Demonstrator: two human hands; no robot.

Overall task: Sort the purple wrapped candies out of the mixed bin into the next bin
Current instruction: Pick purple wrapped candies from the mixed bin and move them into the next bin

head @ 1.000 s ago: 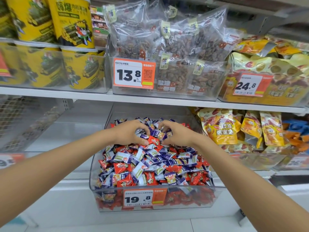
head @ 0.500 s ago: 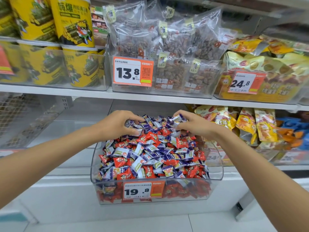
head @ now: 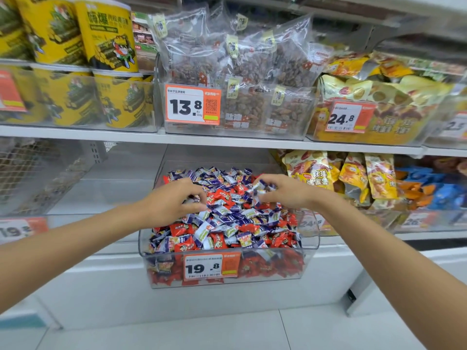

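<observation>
Supermarket shelving (head: 227, 138) stacked with yellow snack tubs (head: 106, 34) and bagged nuts (head: 237, 66) filled the head view as a person worked both hands over a clear mixed bin (head: 140, 245). Purple wrapped candies (head: 227, 218) lay jumbled with red candies (head: 180, 229) directly under and between the hands, heaped from below the wrists to beyond the fingertips. The right hand (head: 288, 195) hovered just above the heap, thumb and fingers pinched round a small bunch of the purple pieces. The left hand (head: 171, 200) sat curled, fingertips down in the pile; whether it had hold of a candy could not be told from this angle. An empty clear bin (head: 83, 198), probably the destination, lay just outside the left hand. That made the left hand the nearer. The right hand's load would likely have to cross over the pile and past the left hand to reach it.
</observation>
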